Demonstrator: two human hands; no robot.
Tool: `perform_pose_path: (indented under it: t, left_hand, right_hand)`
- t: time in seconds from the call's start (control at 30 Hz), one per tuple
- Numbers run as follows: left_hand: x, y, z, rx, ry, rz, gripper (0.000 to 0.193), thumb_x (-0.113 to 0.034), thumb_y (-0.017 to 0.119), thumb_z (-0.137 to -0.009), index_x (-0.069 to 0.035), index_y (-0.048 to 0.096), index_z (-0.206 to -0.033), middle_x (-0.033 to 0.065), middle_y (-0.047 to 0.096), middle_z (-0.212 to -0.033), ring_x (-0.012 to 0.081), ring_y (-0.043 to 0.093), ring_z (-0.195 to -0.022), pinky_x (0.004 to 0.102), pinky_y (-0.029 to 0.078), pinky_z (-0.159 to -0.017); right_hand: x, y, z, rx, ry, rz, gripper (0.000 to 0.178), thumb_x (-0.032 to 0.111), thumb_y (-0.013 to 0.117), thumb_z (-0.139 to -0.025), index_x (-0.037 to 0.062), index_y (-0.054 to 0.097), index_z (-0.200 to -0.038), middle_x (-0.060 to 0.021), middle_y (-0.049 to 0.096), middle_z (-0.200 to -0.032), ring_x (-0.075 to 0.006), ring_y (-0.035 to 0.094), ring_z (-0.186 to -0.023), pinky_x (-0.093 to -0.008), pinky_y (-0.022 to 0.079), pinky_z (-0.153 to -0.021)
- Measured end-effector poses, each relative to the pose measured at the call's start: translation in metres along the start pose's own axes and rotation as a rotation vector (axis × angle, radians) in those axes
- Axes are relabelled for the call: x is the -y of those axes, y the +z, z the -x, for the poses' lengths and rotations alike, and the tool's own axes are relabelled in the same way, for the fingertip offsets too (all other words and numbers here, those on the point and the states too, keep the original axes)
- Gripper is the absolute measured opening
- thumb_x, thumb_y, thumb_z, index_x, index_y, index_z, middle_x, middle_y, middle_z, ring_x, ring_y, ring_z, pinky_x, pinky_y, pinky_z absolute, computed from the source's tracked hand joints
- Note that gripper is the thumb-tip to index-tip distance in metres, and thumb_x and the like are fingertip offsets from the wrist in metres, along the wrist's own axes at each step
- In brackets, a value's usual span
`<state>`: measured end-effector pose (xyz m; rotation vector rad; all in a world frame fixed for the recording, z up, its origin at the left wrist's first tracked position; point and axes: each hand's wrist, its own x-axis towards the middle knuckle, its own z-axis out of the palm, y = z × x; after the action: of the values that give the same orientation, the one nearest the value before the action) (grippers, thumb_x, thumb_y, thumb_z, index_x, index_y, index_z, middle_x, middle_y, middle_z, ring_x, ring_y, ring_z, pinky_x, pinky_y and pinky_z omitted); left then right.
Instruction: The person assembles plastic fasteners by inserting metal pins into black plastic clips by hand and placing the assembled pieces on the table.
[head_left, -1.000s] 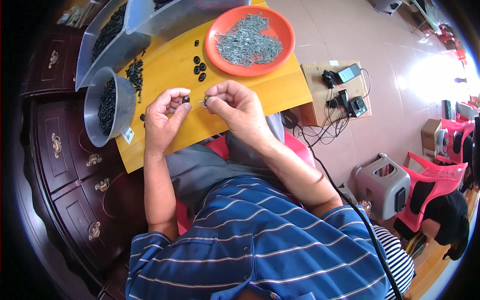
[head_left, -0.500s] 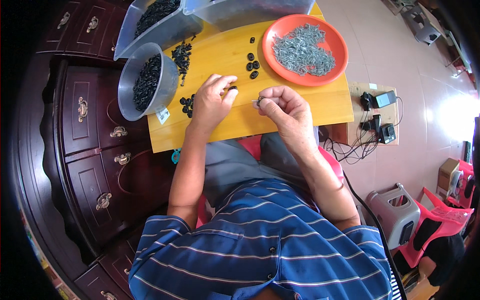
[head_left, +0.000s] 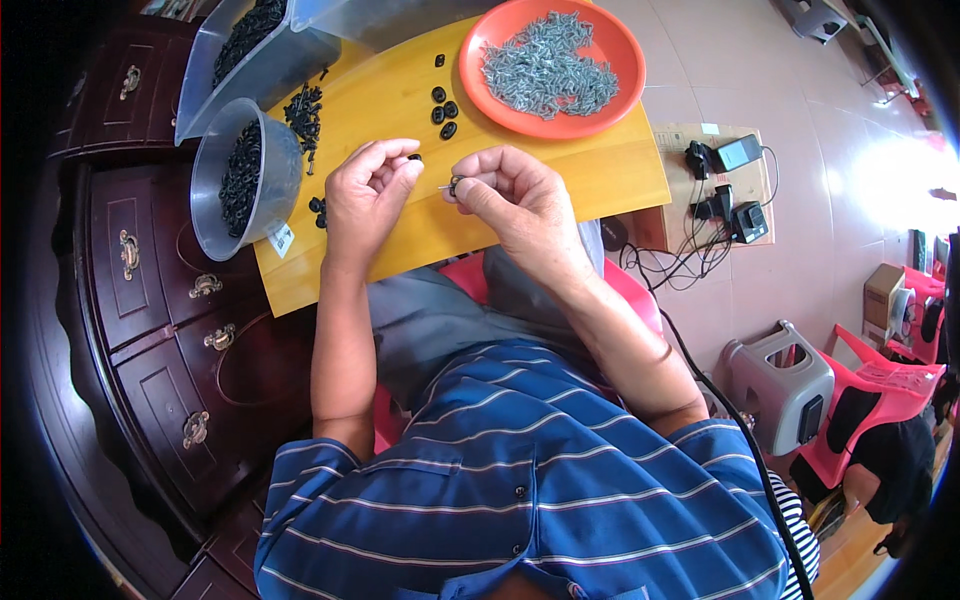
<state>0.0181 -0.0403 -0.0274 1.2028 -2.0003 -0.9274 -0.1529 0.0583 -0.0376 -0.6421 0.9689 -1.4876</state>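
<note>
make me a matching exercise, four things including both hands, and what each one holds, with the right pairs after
1. orange plate
2. round tub
3. left hand
4. right hand

A. many black parts
B. a dark piece, with a thin pin jutting out
C. a spread of silvery pieces
D. a small black piece, no pin showing

Pairs: 1-C; 2-A; 3-D; 4-B

A small black piece (head_left: 415, 157), mostly covered, is pinched at the fingertips of the left hand (head_left: 366, 200). A small dark part (head_left: 456, 184) is gripped in the right hand (head_left: 518, 192), its thin silvery pin (head_left: 444, 187) pointed left.
</note>
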Motion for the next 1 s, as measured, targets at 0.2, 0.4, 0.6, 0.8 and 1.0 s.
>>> perform_pose_path:
  t: [0.2, 0.4, 0.6, 0.8, 1.0]
  left_hand:
    - [-0.036, -0.007, 0.002, 0.138, -0.045, 0.361, 0.015, -0.003, 0.07, -0.095, 0.002, 0.071, -0.109, -0.003, 0.067, -0.089, 0.0011, 0.054, -0.073, 0.0174, 0.047, -0.068]
    - [-0.042, -0.008, 0.004, 0.198, -0.08, 0.383, 0.015, -0.007, 0.069, -0.096, 0.002, 0.07, -0.108, -0.0023, 0.067, -0.09, 0.0017, 0.057, -0.076, 0.0165, 0.046, -0.07]
    - [-0.046, -0.004, 0.005, 0.237, -0.056, 0.444, 0.012, -0.006, 0.069, -0.096, 0.002, 0.07, -0.105, 0.0007, 0.069, -0.089, 0.0045, 0.063, -0.078, 0.0193, 0.051, -0.072]
    - [-0.046, -0.005, 0.007, 0.213, -0.063, 0.394, 0.01, -0.007, 0.07, -0.095, 0.002, 0.07, -0.101, 0.0014, 0.07, -0.088, 0.0052, 0.064, -0.078, 0.0201, 0.052, -0.072]
    - [-0.044, -0.004, 0.009, 0.193, -0.069, 0.409, 0.007, -0.007, 0.069, -0.096, 0.0, 0.07, -0.097, -0.0006, 0.069, -0.085, 0.0027, 0.062, -0.075, 0.0187, 0.05, -0.068]
  right_hand:
    - [0.0, -0.002, 0.002, -0.004, 0.011, 0.014, 0.018, 0.008, 0.064, -0.096, -0.0031, 0.063, -0.111, -0.0039, 0.071, -0.092, -0.0064, 0.065, -0.083, -0.0216, 0.052, -0.075]
    - [0.004, -0.004, 0.003, 0.025, 0.036, 0.006, 0.015, 0.002, 0.064, -0.097, -0.0023, 0.062, -0.111, -0.0041, 0.069, -0.098, -0.0094, 0.068, -0.094, -0.0237, 0.054, -0.085]
    - [0.005, -0.003, 0.0, 0.025, 0.031, 0.042, 0.013, 0.002, 0.065, -0.096, -0.0021, 0.064, -0.108, -0.0037, 0.07, -0.096, -0.008, 0.067, -0.091, -0.023, 0.053, -0.084]
    - [0.001, 0.002, 0.0, 0.002, 0.001, 0.024, 0.016, 0.005, 0.065, -0.095, -0.0029, 0.065, -0.109, -0.0029, 0.07, -0.09, -0.005, 0.062, -0.08, -0.0205, 0.049, -0.071]
    - [0.005, 0.001, 0.002, -0.018, 0.021, -0.027, 0.015, 0.002, 0.065, -0.094, -0.0024, 0.064, -0.108, -0.0023, 0.069, -0.091, -0.007, 0.063, -0.083, -0.0215, 0.05, -0.075]
